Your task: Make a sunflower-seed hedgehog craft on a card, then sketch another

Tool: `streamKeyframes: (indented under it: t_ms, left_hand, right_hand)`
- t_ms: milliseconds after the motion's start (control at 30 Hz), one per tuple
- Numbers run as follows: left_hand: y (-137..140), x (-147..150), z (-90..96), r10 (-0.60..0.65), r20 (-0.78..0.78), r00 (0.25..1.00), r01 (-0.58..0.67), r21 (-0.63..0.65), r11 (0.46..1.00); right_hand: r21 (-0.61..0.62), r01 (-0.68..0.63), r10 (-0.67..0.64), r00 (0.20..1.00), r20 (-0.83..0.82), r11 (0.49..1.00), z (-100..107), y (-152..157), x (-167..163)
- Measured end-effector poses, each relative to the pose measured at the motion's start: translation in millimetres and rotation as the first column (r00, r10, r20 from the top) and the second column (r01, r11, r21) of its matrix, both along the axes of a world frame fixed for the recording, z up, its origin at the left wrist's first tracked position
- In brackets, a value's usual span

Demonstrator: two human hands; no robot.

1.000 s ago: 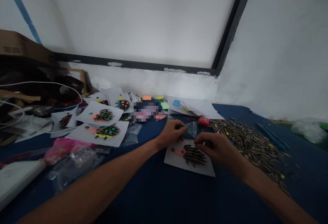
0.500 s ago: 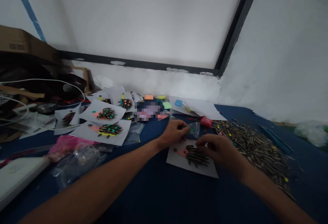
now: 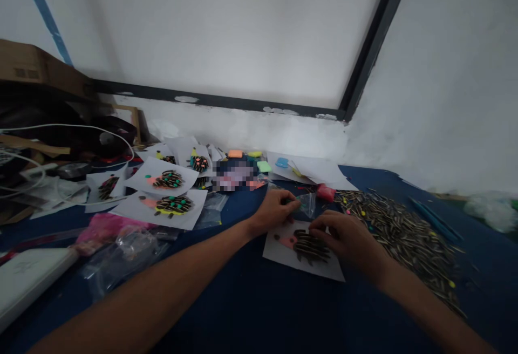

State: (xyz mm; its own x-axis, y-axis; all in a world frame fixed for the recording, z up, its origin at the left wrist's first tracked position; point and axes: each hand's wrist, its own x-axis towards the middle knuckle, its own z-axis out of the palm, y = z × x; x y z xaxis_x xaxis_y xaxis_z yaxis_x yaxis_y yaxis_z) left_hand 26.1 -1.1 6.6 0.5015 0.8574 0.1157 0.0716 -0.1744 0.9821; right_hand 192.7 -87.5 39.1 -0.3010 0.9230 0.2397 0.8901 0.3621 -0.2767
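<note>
A hedgehog picture on white paper (image 3: 279,257) lies on the blue tabletop, its snout and face pink clay and its back covered with dark striped sunflower seeds (image 3: 309,247). Over the right part of this sheet, my right hand (image 3: 340,232) is closed, thumb and fingertips together at the top of the seeds. Anything pinched there is too small to make out. My left hand (image 3: 275,208) is at the sheet's upper edge with its fingers curled together. Its fingertips are right beside a small clear bag (image 3: 308,205) with something green in it; whether they grip it is hidden.
A wide heap of sunflower seeds (image 3: 404,235) spreads to the right, with a blue strip-like object (image 3: 437,218) behind. Finished-looking hedgehog sheets (image 3: 194,216) overlap on the left, near a pink bag (image 3: 109,230) and a white box (image 3: 28,284). Red clay (image 3: 326,192) lies beyond my hands.
</note>
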Motion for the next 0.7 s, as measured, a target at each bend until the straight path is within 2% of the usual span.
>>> streamKeyframes:
  t_ms: [367, 700]
  left_hand:
    - [2.8, 1.1, -4.4, 0.001, 0.014, 1.0, -0.001, 0.014, 1.0]
    - [1.0, 0.2, -0.5, -0.007, 0.005, 1.0, 0.007, -0.001, 1.0]
  right_hand:
    - [-0.003, -0.01, 0.01, 1.0, 0.024, 1.0, -1.5, -0.6, -0.2]
    - [0.02, -0.008, 0.007, 0.998, 0.057, 1.0, 0.1, 0.0, 2.1]
